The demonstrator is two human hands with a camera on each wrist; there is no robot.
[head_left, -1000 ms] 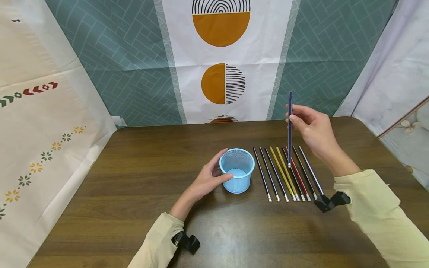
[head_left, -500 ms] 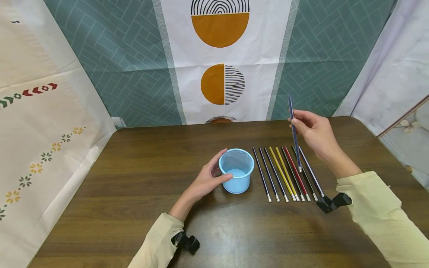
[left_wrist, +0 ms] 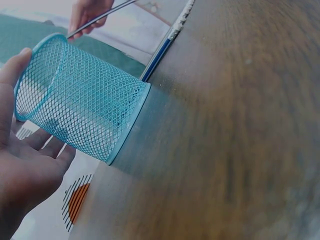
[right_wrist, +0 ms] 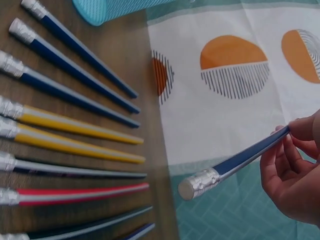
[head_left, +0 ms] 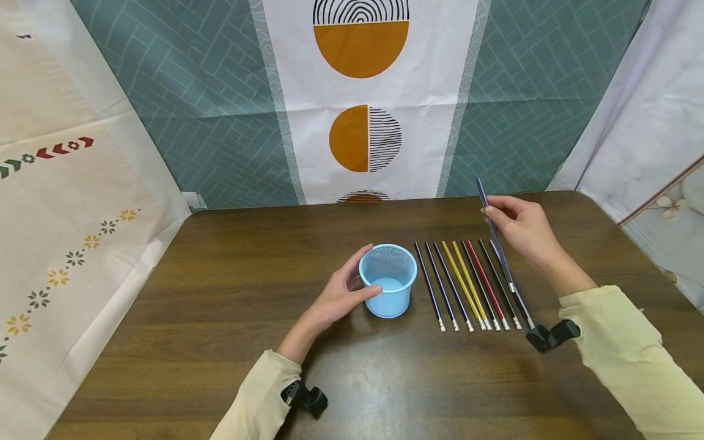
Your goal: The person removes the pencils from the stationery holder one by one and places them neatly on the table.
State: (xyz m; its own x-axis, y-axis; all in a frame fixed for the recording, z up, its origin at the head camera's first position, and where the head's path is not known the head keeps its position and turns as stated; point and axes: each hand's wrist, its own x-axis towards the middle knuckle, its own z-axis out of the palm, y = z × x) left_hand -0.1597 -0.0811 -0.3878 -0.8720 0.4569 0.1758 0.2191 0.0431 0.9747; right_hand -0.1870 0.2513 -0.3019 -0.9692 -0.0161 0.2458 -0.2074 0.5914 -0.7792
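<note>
A light blue mesh pencil cup (head_left: 389, 304) stands upright on the table. My left hand (head_left: 342, 296) holds it from the left, thumb on the near side of the rim and fingers round the far side. Between thumb and fingers my right hand (head_left: 525, 232) pinches a dark blue pencil (right_wrist: 245, 156) near its upper end. That pencil tilts, eraser end down, over the right end of a pencil row. The row holds blue pencils (head_left: 429, 286), yellow pencils (right_wrist: 75, 123), a red pencil (right_wrist: 85, 193) and dark ones, eraser ends toward me.
The brown wooden table (head_left: 247, 275) reaches back to a patterned cloth (head_left: 220, 122). Light cloths hang at the left (head_left: 82, 201) and right (head_left: 643, 122). Black wrist cameras sit on both sleeves, the right one (head_left: 550, 335) close to the row's near end.
My right hand has lowered and shifted slightly right with the blue pencil, which went from upright to tilted, its eraser end moving right and toward me. The left hand and cup stayed put.
</note>
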